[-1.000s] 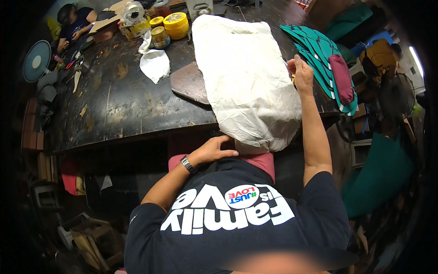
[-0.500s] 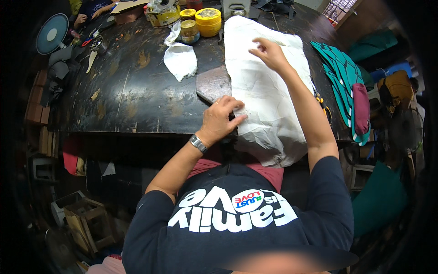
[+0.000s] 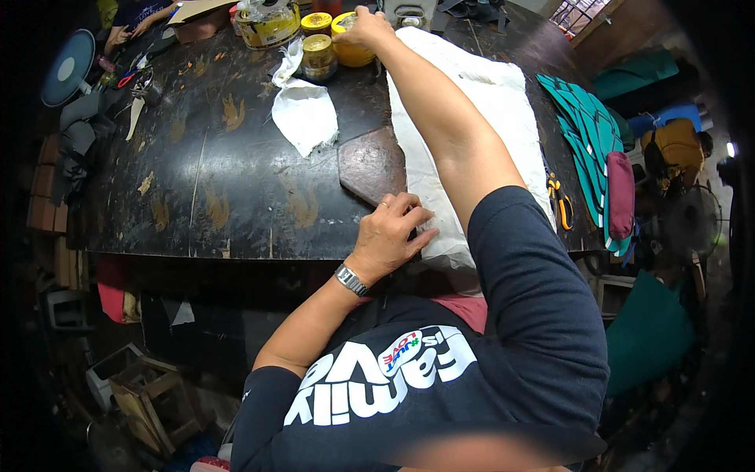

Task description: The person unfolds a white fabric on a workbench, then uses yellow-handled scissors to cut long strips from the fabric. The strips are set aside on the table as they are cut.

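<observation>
The right hand (image 3: pixel 366 30) reaches to the yellow tub (image 3: pixel 352 55), fingers bent over its top; whether they grip it cannot be told. Its forearm crosses the white cloth (image 3: pixel 495 102), hiding part of it. The left hand (image 3: pixel 391 236) rests at the cloth's left edge, fingers half curled, thumb apart, seemingly holding nothing. A brown slab (image 3: pixel 373 165) lies beside the cloth; a smaller jar (image 3: pixel 318 57) crowds the tub's left, a white rag (image 3: pixel 305 118) below. Yellow-handled pliers (image 3: pixel 560 200) and teal pieces (image 3: pixel 594 149) lie right.
</observation>
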Action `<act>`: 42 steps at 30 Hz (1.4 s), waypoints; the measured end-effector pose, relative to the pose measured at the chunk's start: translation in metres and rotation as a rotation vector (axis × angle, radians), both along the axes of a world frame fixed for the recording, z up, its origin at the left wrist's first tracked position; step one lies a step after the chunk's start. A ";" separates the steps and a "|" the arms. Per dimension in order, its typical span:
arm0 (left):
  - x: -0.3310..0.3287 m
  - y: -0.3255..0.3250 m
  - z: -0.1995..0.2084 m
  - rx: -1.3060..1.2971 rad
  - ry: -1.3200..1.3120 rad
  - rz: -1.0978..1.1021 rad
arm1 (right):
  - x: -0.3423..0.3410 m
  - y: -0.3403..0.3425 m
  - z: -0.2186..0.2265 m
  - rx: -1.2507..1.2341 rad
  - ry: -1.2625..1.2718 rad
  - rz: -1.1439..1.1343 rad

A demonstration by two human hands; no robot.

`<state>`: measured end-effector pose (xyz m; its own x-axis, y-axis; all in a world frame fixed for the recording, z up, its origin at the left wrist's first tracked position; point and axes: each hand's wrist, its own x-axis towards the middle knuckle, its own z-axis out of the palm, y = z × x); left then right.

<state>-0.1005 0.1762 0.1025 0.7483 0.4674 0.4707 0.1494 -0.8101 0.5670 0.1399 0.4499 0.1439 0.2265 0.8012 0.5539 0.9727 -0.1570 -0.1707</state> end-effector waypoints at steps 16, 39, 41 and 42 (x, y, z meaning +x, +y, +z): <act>-0.001 0.002 0.001 -0.074 -0.032 -0.019 | 0.106 -0.164 0.061 0.463 0.106 0.304; 0.005 0.004 0.033 -0.155 -0.079 -0.083 | 0.169 -0.235 -0.035 0.023 0.149 -0.131; 0.010 0.005 0.027 -0.008 -0.004 -0.161 | 0.159 -0.225 -0.044 -0.009 0.223 -0.151; 0.011 0.003 0.023 0.008 0.065 -0.227 | 0.156 -0.220 -0.048 -0.034 0.262 -0.164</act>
